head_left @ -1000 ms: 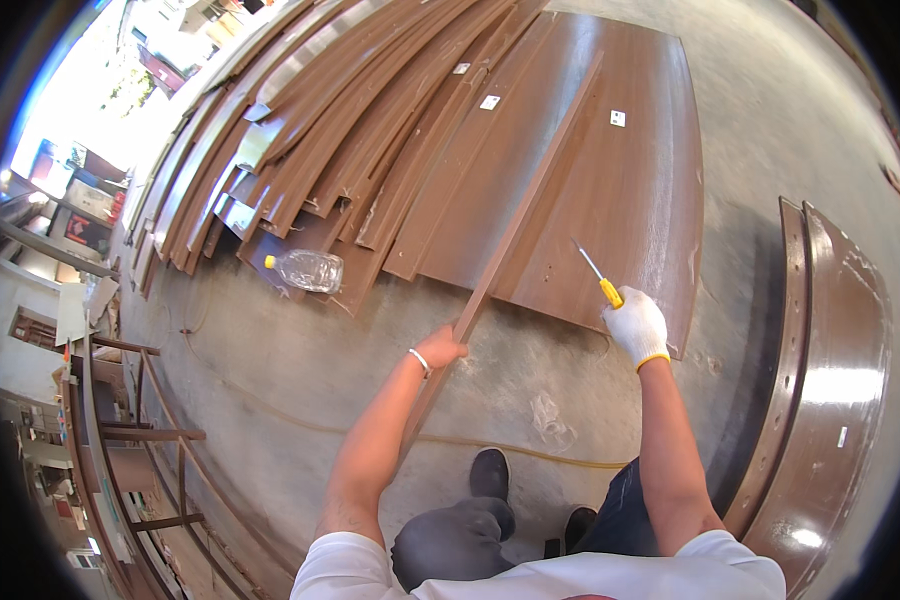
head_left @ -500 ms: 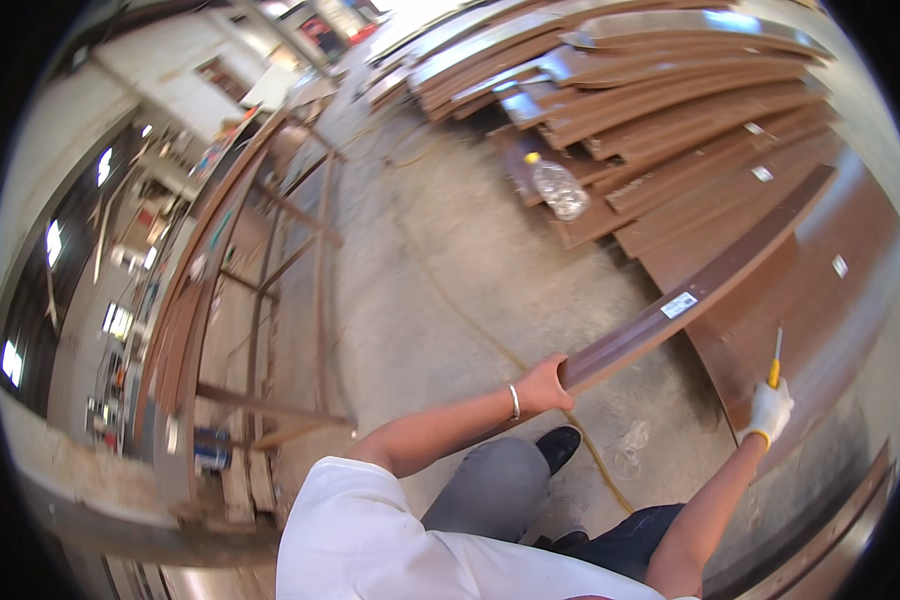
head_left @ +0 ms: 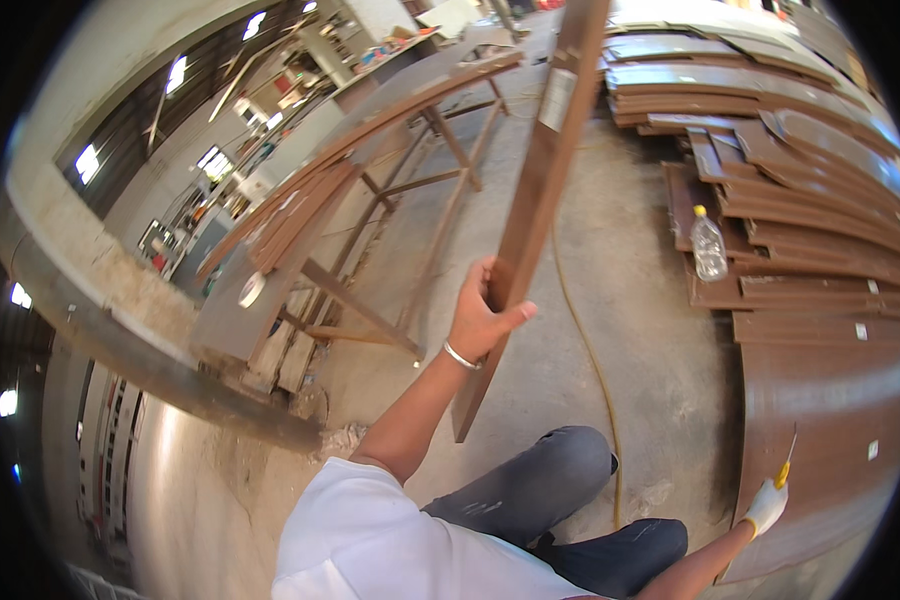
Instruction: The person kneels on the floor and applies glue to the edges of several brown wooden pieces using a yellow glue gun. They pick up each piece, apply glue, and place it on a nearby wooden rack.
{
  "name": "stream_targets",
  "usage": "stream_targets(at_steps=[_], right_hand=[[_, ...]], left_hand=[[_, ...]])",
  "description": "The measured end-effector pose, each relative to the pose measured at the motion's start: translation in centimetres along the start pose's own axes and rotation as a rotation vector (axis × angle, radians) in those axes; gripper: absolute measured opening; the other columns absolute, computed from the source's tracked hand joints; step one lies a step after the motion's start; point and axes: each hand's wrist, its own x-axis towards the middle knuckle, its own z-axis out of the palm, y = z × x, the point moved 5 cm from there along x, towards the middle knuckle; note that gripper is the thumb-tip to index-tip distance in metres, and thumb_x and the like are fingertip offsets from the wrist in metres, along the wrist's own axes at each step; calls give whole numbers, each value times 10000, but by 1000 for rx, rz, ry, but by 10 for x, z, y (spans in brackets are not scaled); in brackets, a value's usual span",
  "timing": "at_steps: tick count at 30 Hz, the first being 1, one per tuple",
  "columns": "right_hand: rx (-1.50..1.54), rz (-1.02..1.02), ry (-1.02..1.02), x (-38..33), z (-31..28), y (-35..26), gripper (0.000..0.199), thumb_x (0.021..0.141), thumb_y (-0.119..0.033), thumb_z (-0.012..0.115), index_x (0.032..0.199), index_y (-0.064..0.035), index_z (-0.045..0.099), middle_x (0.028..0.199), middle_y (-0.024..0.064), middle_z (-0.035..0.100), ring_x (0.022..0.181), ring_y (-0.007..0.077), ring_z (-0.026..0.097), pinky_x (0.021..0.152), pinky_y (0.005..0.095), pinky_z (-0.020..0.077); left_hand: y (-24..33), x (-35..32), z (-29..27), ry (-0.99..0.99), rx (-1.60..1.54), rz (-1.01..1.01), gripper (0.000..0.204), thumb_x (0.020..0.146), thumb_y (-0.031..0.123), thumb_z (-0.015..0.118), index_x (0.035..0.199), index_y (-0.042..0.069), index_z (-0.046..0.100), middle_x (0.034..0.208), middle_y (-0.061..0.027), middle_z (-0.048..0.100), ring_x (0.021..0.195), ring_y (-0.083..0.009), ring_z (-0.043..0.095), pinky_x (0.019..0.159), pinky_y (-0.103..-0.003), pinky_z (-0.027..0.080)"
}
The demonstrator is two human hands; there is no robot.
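My bare left hand (head_left: pixel 483 318), a silver bracelet on its wrist, is closed around a long brown channel-shaped strip (head_left: pixel 532 190) near its lower end. Tilted steeply, the strip runs up past the top edge of the view, and a pale label (head_left: pixel 556 100) sticks to its face. Far to the right, my right hand (head_left: pixel 768 505) wears a white glove and grips a screwdriver (head_left: pixel 784 472) with a yellow handle and a thin metal shaft pointing up. Beneath that hand lies a wide brown panel (head_left: pixel 805 400) with small white labels.
Stacked brown panels (head_left: pixel 770 95) fill the right side, with a clear yellow-capped bottle (head_left: pixel 708 250) on them. A yellow hose (head_left: pixel 592 360) crosses the concrete floor. On the left, a long bench (head_left: pixel 225 325) holds brown strips (head_left: pixel 295 215) and a tape roll (head_left: pixel 252 289).
The strip has come off the panel at right and swung up toward the bench side in my left hand. My view has turned left. The right hand still grips the screwdriver.
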Motion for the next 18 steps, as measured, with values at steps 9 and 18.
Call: stream_targets(at_steps=[9, 18], right_hand=[[-7, -86, -108, -1, 10, -32, 312, 850, -181, 594, 1063, 37, 658, 953, 253, 701, 865, 432, 662, 813, 516, 505], [94, -65, -186, -10, 23, -37, 264, 817, -120, 627, 1007, 54, 687, 857, 224, 719, 756, 383, 677, 756, 498, 525]], left_hand=[[49, 29, -166, 258, -459, -211, 659, 1012, 678, 545, 1107, 32, 641, 831, -11, 611, 663, -142, 589, 583, -280, 500], [36, 34, -258, 953, 159, -72, 373, 919, 289, 833, 922, -40, 657, 881, -100, 712, 769, -146, 643, 702, -304, 520]])
